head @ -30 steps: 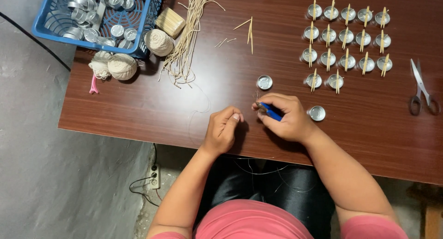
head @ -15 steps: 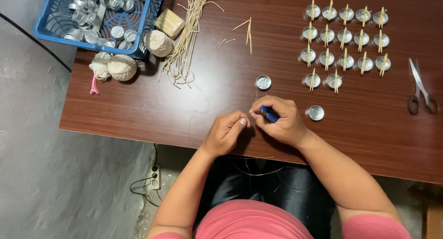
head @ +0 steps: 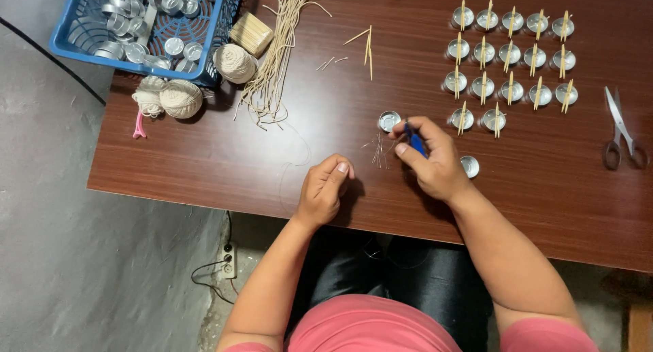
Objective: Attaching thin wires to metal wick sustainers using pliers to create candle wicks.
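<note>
My right hand (head: 430, 159) grips a small blue-handled tool (head: 413, 140) near the table's front edge. Just left of its tip stands an empty silver metal cup (head: 389, 121), and a few short wick scraps (head: 378, 150) lie below that cup. Another empty cup (head: 469, 166) sits to the right of the hand. My left hand (head: 325, 188) rests on the table with fingers curled and pinched together; a thin string (head: 296, 155) loops on the wood beside it, and whether the fingers hold its end is unclear.
Rows of metal cups with wooden sticks laid across them (head: 509, 58) fill the far right. Scissors (head: 620, 131) lie at the right edge. A blue basket (head: 81, 42) of empty cups, yarn balls (head: 181, 97), a stick bundle (head: 251, 34) and loose wicks (head: 277, 56) occupy the far left.
My right hand has lifted the blue tool away from my left hand toward the empty cup. Short wick scraps now show on the table between the hands.
</note>
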